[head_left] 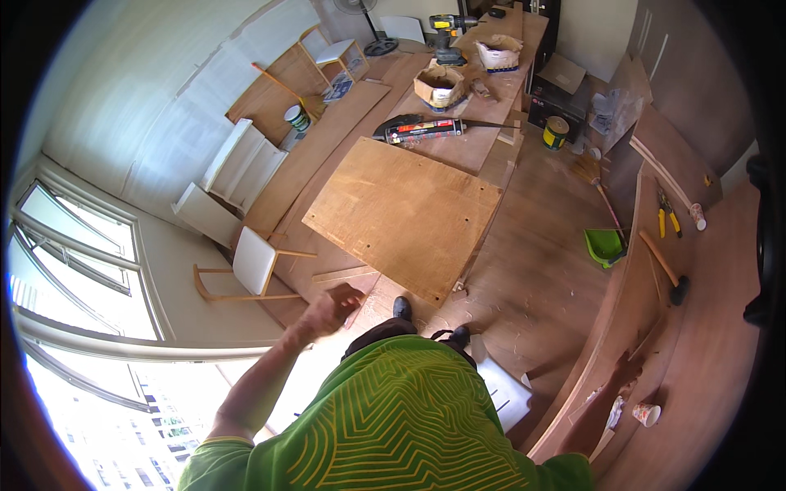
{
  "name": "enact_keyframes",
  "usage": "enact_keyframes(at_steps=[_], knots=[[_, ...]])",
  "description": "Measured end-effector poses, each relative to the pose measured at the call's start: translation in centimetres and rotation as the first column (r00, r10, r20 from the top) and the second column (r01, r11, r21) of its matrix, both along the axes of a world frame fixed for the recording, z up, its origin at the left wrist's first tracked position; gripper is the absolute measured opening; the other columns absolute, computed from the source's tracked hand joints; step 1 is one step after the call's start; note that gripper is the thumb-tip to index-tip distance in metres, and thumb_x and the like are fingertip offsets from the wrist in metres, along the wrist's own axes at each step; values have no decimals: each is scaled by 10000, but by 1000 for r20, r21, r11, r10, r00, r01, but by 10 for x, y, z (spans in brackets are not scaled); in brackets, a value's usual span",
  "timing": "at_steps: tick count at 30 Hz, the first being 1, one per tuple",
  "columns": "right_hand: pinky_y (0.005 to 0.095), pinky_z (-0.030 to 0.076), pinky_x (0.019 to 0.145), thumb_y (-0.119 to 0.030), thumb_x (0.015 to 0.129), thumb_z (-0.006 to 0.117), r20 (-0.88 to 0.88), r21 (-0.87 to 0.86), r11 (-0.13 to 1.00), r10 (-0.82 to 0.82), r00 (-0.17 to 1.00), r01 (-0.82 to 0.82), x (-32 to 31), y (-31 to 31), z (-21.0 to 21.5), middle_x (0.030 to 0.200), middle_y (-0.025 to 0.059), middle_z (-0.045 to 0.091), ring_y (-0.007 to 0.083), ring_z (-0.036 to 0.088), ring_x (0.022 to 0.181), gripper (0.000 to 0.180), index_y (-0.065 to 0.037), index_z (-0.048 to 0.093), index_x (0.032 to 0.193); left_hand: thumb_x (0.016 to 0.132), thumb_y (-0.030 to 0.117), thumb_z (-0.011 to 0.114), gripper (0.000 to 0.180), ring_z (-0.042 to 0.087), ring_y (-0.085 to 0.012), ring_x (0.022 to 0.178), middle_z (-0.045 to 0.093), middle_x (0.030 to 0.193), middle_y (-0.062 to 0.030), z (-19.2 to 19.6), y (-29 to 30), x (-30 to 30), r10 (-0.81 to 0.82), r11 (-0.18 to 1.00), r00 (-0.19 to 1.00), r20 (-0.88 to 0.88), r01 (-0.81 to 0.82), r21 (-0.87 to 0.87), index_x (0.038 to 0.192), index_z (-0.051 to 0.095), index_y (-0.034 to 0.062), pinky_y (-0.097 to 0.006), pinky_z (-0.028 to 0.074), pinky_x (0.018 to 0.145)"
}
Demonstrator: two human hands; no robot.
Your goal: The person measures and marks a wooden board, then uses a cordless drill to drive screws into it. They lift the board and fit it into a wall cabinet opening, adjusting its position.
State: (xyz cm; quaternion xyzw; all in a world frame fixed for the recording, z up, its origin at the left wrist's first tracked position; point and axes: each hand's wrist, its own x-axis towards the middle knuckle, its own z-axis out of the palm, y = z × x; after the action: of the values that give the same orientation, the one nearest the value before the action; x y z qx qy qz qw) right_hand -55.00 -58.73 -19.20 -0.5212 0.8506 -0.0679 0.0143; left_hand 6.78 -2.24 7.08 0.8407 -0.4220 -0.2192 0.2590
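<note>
My left hand is held in the air beside the near left edge of a wooden board. Its fingers are curled in; whether anything small is between them does not show. The flat board has several dark holes and lies on the work table. Off to the right, my right hand is over a long wooden bench, in shadow and smeared, so its fingers cannot be read. Closest to it are a hammer and a paper cup. A caulking gun lies behind the board.
A cordless drill and two open bags stand farther back on the table. Yellow-handled pliers rest on the bench. A green dustpan is on the floor between. Left stands a white-seated chair near the windows.
</note>
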Motion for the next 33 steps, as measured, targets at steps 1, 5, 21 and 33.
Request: enact_keyframes(at_steps=[1, 5, 21, 33], knots=[[678, 415, 1067, -608, 902, 674, -12, 39, 999, 19, 1000, -18, -2, 3, -6, 1557, 246, 389, 498, 463, 1375, 866, -222, 352, 1607, 968, 104, 684, 195, 720, -277, 860, 710, 1001, -131, -1, -5, -9, -48, 998, 999, 5, 48, 44, 1152, 703, 43, -383, 585, 754], [689, 420, 1068, -588, 897, 695, -65, -71, 996, 46, 997, -51, -2, 15, -15, 1591, 224, 349, 497, 448, 1389, 914, -193, 304, 1623, 948, 120, 680, 197, 703, -347, 949, 704, 1018, -153, -6, -11, -31, -137, 989, 986, -97, 142, 47, 1133, 703, 54, -440, 567, 825], [686, 361, 1119, -529, 905, 710, -217, 105, 994, 48, 975, -26, 50, 87, 73, 1672, 212, 249, 453, 308, 1506, 888, -282, 270, 1635, 940, 113, 694, 166, 681, -359, 903, 686, 981, -169, -34, 3, 40, -265, 964, 958, -110, 264, -28, 1071, 663, 16, -448, 547, 791], [232, 519, 786, -155, 966, 705, 773, -457, 772, 590, 232, -442, 270, 198, 102, 1147, 44, 672, 106, 634, 939, 445, -12, 597, 1373, 918, 125, 699, 196, 671, -358, 949, 685, 1004, -161, -22, -20, 89, -443, 896, 871, -214, 424, -130, 1090, 711, 30, -447, 541, 834]])
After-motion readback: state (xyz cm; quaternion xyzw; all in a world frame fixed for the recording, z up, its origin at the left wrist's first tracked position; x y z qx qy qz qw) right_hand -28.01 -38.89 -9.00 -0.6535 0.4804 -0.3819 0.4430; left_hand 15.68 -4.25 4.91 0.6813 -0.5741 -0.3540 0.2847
